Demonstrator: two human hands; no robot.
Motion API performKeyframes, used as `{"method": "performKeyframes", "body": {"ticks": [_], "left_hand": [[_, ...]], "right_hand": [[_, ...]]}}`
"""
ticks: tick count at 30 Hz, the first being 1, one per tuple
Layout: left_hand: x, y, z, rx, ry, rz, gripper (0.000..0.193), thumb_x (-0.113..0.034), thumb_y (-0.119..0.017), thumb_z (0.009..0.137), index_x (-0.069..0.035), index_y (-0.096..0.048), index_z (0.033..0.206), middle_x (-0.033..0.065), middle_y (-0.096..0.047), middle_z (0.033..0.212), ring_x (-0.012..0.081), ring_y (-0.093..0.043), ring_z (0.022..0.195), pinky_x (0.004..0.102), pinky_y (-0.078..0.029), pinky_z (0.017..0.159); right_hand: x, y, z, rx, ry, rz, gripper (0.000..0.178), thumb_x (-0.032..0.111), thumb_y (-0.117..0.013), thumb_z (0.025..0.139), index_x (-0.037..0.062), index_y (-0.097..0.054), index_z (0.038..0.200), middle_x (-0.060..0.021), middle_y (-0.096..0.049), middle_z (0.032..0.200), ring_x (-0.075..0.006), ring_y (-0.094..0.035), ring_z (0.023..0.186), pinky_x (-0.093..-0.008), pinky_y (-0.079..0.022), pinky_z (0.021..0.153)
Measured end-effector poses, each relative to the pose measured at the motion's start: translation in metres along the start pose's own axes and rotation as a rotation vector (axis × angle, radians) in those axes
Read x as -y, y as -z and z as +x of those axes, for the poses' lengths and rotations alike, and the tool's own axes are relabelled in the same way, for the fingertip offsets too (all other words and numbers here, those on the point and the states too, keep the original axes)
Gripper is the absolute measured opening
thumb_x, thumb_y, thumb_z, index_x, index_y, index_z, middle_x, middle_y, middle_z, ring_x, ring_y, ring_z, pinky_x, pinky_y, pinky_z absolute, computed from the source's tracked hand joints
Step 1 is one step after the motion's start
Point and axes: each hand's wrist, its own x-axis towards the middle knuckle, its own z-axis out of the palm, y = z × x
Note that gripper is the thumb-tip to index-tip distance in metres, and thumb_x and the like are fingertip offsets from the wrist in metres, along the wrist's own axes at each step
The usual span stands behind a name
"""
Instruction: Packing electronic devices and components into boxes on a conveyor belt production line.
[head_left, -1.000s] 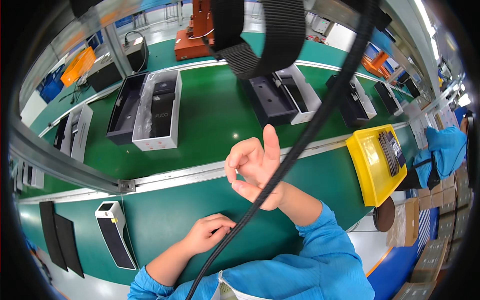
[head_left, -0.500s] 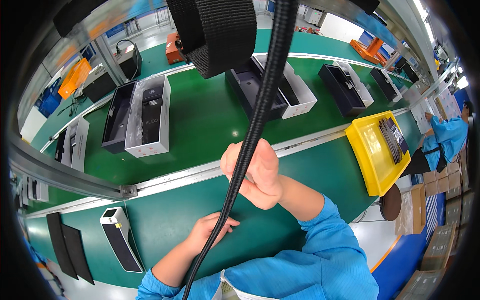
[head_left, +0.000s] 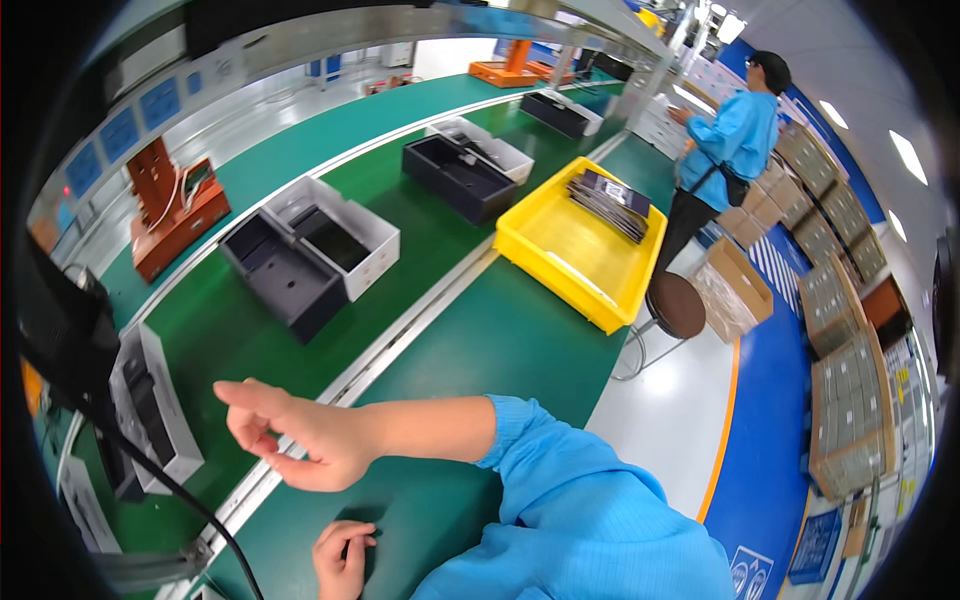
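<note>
My right hand [head_left: 300, 436] hovers over the metal rail [head_left: 385, 358] between the bench and the green conveyor belt. Its fingers are loosely bent and apart, with nothing in them. My left hand [head_left: 343, 562] rests low on the green bench [head_left: 450, 355], fingers slightly curled and holding nothing. Beyond the right hand, an opened box on the belt shows a dark half [head_left: 285, 278] and a white half [head_left: 375, 262] with a black item inside. Left of that hand stands a white box [head_left: 172, 440] with a black item and clear plastic wrap.
A yellow tray [head_left: 512, 238] holds a stack of dark flat cards [head_left: 618, 205]. More opened boxes [head_left: 455, 180] stand farther along the belt. A person in blue [head_left: 735, 140] works at the far right, near a brown stool [head_left: 676, 305] and stacked cartons [head_left: 850, 400]. A black cable [head_left: 170, 480] crosses the lower left.
The view has swung right, bringing the yellow tray and the person closer to the middle. My right hand stays raised and empty; my left hand stays on the bench.
</note>
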Motion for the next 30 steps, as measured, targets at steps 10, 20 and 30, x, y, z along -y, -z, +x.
{"method": "performKeyframes", "body": {"ticks": [10,20,30], "left_hand": [[0.005,0.0,0.0,-0.081,0.044,-0.016,0.019,0.009,-0.051,0.09,0.003,-0.068,0.095,0.0123,-0.064,0.093,0.0159,-0.064,0.072,0.0259,-0.052,0.066],[0.04,0.001,0.005,0.057,0.036,0.009,0.021,0.006,-0.053,0.091,-0.001,-0.07,0.101,0.0104,-0.067,0.095,0.0164,-0.067,0.078,0.0273,-0.053,0.069],[0.059,-0.004,0.003,0.088,0.016,-0.028,0.026,0.008,-0.053,0.09,-0.002,-0.07,0.106,0.0109,-0.065,0.1,0.0162,-0.067,0.082,0.0265,-0.053,0.072]], "right_hand": [[0.004,0.023,0.01,-0.062,0.113,-0.171,0.082,-0.015,-0.054,0.078,0.0073,-0.019,0.149,-0.0079,-0.045,0.108,-0.0143,-0.05,0.075,-0.0289,-0.046,0.079],[-0.017,0.065,-0.015,-0.094,-0.006,-0.151,0.101,-0.017,-0.053,0.079,0.0176,0.004,0.155,-0.0145,-0.047,0.117,-0.0153,-0.055,0.08,-0.0278,-0.048,0.073],[-0.038,0.104,-0.029,-0.129,-0.092,-0.399,0.096,-0.015,-0.051,0.081,0.0127,0.002,0.155,-0.0146,-0.05,0.115,-0.0148,-0.054,0.081,-0.0306,-0.048,0.08]]}}
